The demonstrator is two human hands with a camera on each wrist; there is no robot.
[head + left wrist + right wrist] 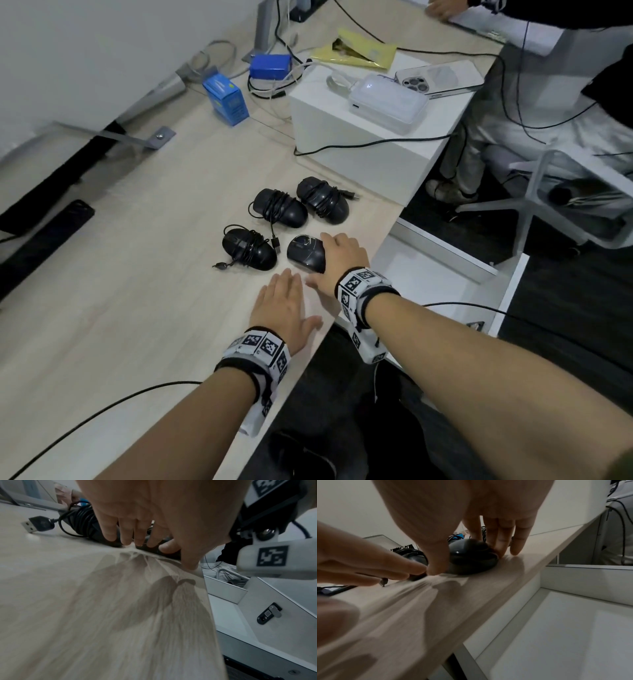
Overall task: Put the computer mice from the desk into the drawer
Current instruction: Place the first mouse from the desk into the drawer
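Observation:
Four black computer mice with cords wound round them lie on the light wooden desk [137, 274]. My right hand [337, 253] grips the nearest right mouse [303, 253] close to the desk edge, thumb on its near side and fingers on its far side, as the right wrist view shows around the mouse [471, 558]. My left hand [284, 298] lies flat and empty on the desk just in front of it. The other mice sit at the near left [248, 249], far left [281, 207] and far right [322, 200]. An open white drawer [428, 274] stands below the desk edge, to the right.
A white box [359, 144] behind the mice carries a power bank and a phone. Blue boxes [226, 97] and cables lie farther back. A black cable [102, 407] crosses the near desk. Another person's legs and a chair [548, 192] are at the right.

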